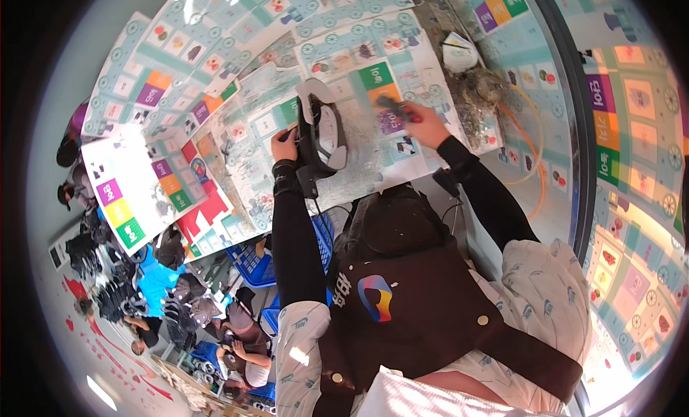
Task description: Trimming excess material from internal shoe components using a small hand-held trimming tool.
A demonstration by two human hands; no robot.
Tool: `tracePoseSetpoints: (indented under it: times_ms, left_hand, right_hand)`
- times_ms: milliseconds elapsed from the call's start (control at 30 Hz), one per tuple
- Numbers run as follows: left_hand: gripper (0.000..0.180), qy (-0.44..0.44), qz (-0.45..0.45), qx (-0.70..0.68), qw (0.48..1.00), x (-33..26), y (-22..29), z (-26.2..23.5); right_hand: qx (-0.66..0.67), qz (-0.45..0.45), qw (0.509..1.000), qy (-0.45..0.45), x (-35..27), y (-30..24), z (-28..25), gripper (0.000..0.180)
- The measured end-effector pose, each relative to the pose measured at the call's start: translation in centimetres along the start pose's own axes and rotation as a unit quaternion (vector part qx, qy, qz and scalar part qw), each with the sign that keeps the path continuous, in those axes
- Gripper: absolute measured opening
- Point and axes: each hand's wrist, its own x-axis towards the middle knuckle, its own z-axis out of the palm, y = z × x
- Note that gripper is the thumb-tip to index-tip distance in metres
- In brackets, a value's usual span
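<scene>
On the paper-covered table [269,176] a black-and-white, shoe-like object [329,133] stands lengthwise, a white curved band at its far end and a pale grey part within its black sides. My left hand [284,146] grips its left edge, the fingers closed against the black side. To the right, my right hand [428,127] is closed around a small dark grey tool [391,107] with a bit of red near the fingers. That tool is smeared by motion, so its kind is unclear. It is held apart from the shoe-like object. Dark fine debris lies on the paper around both.
A heap of grey fluff [482,87] and a white pouch-like item [459,52] lie at the table's right edge. An orange hose [527,144] loops down there. Blue baskets [251,265] stand below the near-left edge. Other people [244,345] work at lower left.
</scene>
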Motion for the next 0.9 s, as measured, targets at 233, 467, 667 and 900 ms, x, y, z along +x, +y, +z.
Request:
tracePoseSetpoints:
  times_ms: [233,467,667,900]
  left_hand:
    - [0.049,-0.031,-0.004,0.010,0.999,1.6,-1.1,0.0]
    - [0.051,-0.041,-0.011,0.045,0.998,0.4,1.9,0.3]
    - [0.050,-0.044,-0.021,0.012,0.999,0.7,0.3,-0.3]
    - [0.055,-0.057,-0.046,-0.051,0.996,0.9,-0.4,-1.1]
  right_hand:
    - [-0.204,-0.136,0.959,-0.140,0.2,-5.6,6.1,0.033]
    - [-0.251,-0.146,0.950,-0.114,0.2,-4.5,6.3,0.020]
    - [-0.229,-0.166,0.956,-0.077,0.8,-4.9,6.1,0.018]
    - [-0.219,-0.183,0.958,-0.028,0.1,-4.9,4.8,0.017]
